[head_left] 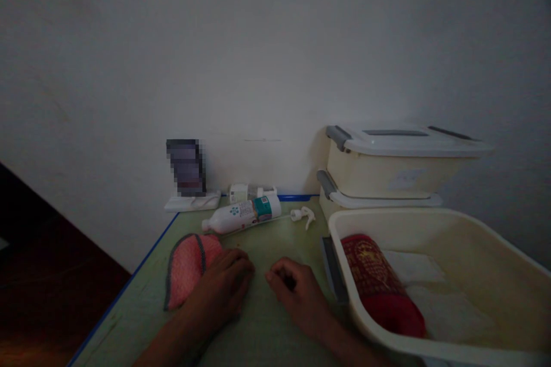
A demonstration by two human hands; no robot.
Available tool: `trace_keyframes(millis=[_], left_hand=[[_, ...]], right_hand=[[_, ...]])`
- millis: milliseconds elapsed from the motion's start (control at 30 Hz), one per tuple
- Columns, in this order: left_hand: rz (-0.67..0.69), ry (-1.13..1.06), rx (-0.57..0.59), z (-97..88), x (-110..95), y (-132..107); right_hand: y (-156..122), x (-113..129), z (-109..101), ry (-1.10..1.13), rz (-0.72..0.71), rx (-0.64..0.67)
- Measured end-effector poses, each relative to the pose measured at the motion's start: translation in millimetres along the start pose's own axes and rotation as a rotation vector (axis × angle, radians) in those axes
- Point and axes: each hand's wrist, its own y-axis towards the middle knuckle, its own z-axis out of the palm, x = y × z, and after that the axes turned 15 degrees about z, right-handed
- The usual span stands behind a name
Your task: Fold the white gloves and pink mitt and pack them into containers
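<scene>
My left hand point(227, 285) rests on the green table top, its fingers curled together and nothing seen in them. It overlaps the edge of a pink cloth point(186, 278) with dark grey trim, which lies to its left; whether they touch I cannot tell. A short gap away, my right hand point(297, 291) is loosely curled, its thumb against the fingers around an empty hollow. Beyond both hands a white bottle point(241, 215) with a teal label lies on its side. Its cap end points left. A white spray trigger head point(302, 215) with a thin tube lies beside it.
An open cream bin point(430, 218) on the right holds a red cylindrical package point(383, 284) and white flat packets point(443, 309). Behind it stand stacked lidded boxes point(383, 175). A phone-like device point(187, 167) leans on a white stand point(193, 202). Small white boxes point(239, 192) sit by the wall.
</scene>
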Motion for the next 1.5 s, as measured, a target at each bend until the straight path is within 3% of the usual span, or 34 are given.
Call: trace_keyframes(millis=[467, 600, 733, 833, 900, 1033, 1167, 1500], left_hand=[[0.006, 0.022, -0.042, 3.1, -6.2, 0.5], [0.012, 0.151, -0.080, -3.8, -1.8, -0.3], [-0.191, 0.379, -0.256, -33.6, 15.7, -4.3], [-0.429, 0.320, -0.218, -53.7, 25.7, -9.7], [-0.487, 0.272, -0.166, -57.1, 26.4, -11.7], [-0.389, 0.243, -0.126, -44.9, 18.4, -9.4], [-0.284, 0.209, -0.178, -32.9, 12.7, -6.7], [-0.244, 0.183, -0.211, -28.9, 17.1, -7.4]], right_hand=[[0.5, -1.4, -0.4, 0.009, -0.004, 0.031], [1.0, -2.5, 0.4, -0.001, -0.004, 0.032], [1.0, -3.1, 0.6, 0.011, 0.013, 0.052], [0.6, -2.3, -0.3, -0.005, -0.002, 0.059], [0.3, -1.3, -0.8, -0.013, -0.006, 0.059], [-0.1, -0.2, -0.8, -0.013, 0.004, 0.063], [0.5, -1.1, -0.1, -0.022, 0.009, 0.055], [0.4, 0.5, -0.1, -0.018, 0.004, 0.040]])
